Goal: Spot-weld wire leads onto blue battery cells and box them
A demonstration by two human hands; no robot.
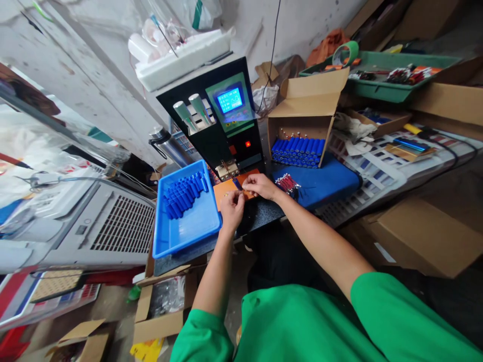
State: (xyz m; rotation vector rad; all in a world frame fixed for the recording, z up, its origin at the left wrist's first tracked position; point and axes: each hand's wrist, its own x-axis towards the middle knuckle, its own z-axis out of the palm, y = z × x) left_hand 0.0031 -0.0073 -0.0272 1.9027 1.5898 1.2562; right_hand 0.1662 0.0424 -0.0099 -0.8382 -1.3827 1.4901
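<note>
In the head view, a dark blue cylindrical battery cell (237,184) lies on an orange board (223,190), just below the thin electrodes of a black spot welder (206,146). My left hand (231,207) is closed in a pinch at the near side of the cell, a ring on one finger. From the right, my right hand (260,185) reaches in with thumb and forefinger pinched beside the cell. Whatever small part sits between the fingertips of either hand is too small to name. The welder's blue screen (230,99) is lit.
Left of my hands stands a blue tray (188,232) of blue cells. A cardboard box (306,108) of wired cells is at the right, with red and black leads (287,184) before it. A steel flask (169,146) stands behind the tray. Farther right is a green tray (400,90).
</note>
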